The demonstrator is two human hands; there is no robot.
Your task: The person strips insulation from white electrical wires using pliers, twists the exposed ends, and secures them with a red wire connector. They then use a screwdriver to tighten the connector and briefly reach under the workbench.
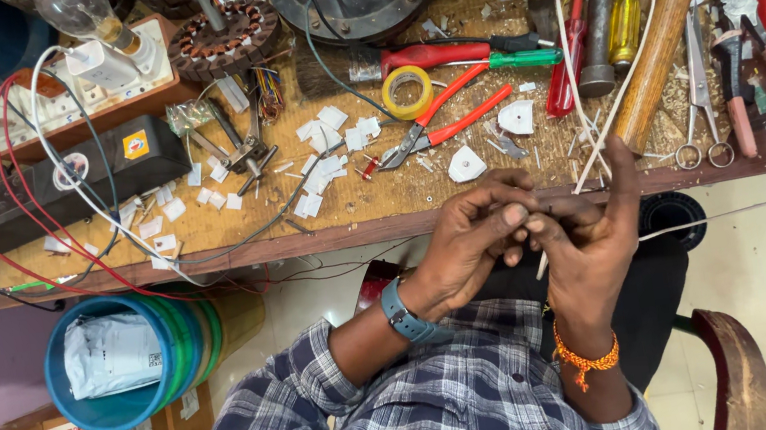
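My hands meet just below the front edge of the wooden workbench (382, 207). My left hand (472, 237), with a blue-grey watch on its wrist, pinches something small against the fingers of my right hand (593, 234), which wears an orange thread band. A thin white wire (630, 72) runs from my right hand's fingers up across the bench, and a short white piece sticks out below my fingers. What exactly is pinched is hidden by the fingers.
Orange-handled pliers (449, 114), a tape roll (407, 92), screwdrivers (480, 54), a wooden-handled hammer (661, 42), scissors (701, 107) and paper scraps litter the bench. A wound stator (225, 36), bulb (85, 12) and power strip (45, 190) sit left. A blue bucket (117, 361) stands below.
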